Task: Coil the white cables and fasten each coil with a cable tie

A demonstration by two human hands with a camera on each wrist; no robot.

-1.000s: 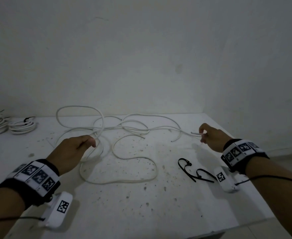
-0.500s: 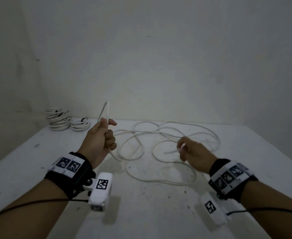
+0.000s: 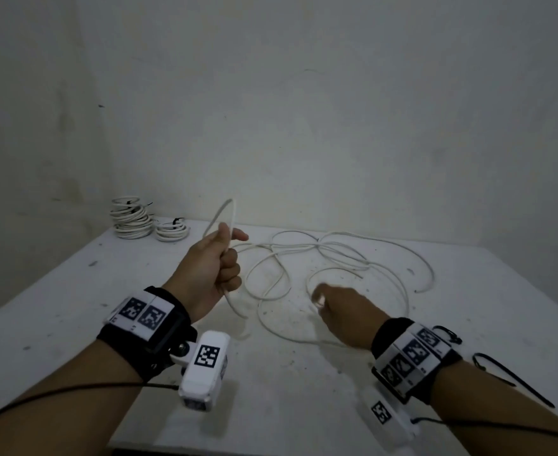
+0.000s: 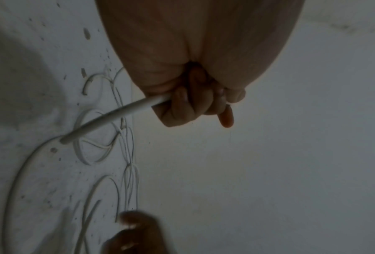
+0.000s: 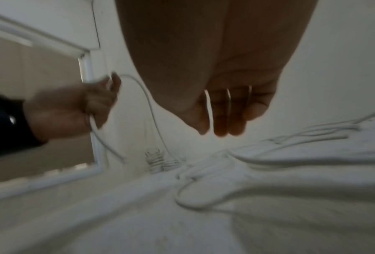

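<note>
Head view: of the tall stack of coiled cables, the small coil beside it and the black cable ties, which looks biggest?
1. Black cable ties, though nearest the camera, so unsure.
2. Tall stack.
3. Small coil.

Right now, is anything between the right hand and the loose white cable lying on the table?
Nothing visible. The right hand hovers with straight fingers over the loose white cable sprawled on the table, holding nothing. The black cable ties lie behind its wrist. The left hand grips one loop.
</note>
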